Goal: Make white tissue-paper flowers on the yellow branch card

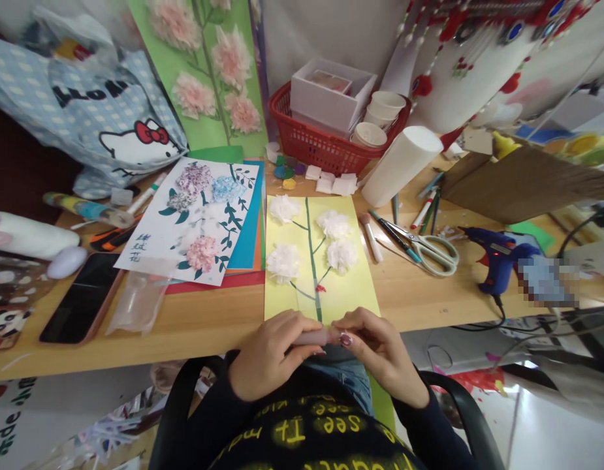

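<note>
In front of my body, my left hand is closed round a pale mauve, stick-shaped tube. The fingers of my right hand pinch its right end, so what that end looks like is mostly hidden. Both hands are at the near edge of a yellow sheet lying on the table. White tissue flowers sit on the sheet along a painted green stem. A small red mark shows near the lower stem.
Right of the sheet lie a makeup brush, pens and scissors, then a blue glue gun with its cord. A red basket and paper roll stand behind. A flower print and phone lie left.
</note>
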Demonstrator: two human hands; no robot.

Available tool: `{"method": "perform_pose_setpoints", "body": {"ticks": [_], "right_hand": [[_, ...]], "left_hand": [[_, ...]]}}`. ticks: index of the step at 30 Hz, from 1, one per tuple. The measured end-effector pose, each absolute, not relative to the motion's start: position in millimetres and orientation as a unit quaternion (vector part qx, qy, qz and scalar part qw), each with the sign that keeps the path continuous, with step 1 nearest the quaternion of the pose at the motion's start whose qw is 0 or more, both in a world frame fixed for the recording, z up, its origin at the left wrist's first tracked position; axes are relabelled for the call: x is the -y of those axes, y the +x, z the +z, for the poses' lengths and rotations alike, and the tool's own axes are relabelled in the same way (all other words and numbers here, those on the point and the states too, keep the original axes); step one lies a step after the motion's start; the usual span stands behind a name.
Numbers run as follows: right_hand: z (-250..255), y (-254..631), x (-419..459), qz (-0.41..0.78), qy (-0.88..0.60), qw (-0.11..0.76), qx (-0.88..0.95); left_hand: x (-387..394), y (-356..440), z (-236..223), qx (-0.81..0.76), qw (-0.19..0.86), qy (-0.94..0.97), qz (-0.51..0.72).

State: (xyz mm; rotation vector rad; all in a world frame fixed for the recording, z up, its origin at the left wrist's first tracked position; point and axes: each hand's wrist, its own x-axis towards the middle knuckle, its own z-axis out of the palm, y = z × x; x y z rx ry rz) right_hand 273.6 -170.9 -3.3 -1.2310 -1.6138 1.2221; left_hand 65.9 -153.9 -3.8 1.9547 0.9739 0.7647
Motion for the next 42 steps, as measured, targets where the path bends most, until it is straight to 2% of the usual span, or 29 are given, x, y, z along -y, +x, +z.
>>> {"method": "perform_pose_setpoints", "body": {"ticks": [3, 7, 12, 19, 23, 31, 42], "right_hand": [[-4, 282, 166, 0.469, -0.488, 0.421, 0.604], [-14, 292, 160, 0.372, -0.527, 0.493, 0.584], [-26, 293, 150, 0.294, -0.566, 0.415, 0.649], [-34, 286, 145, 0.225, -0.538, 0.396, 0.709], [-37, 288, 144, 0.209, -0.524, 0.375, 0.735], [-28, 299, 142, 0.112, -0.459, 0.286, 0.834], [-23, 321, 134, 0.057, -0.321, 0.211, 0.922]], "left_hand": [[154, 62, -6, -0.391, 0.385, 0.768, 0.33], [153, 50, -16, -0.482, 0.426, 0.663, 0.385], [151, 45, -21, -0.542, 0.443, 0.602, 0.383], [144, 65, -26, -0.536, 0.255, 0.731, 0.335], [140, 67, -32, -0.568, 0.208, 0.738, 0.298], [134, 69, -33, -0.569, 0.202, 0.767, 0.217], [133, 70, -33, -0.579, 0.174, 0.768, 0.212]]}}
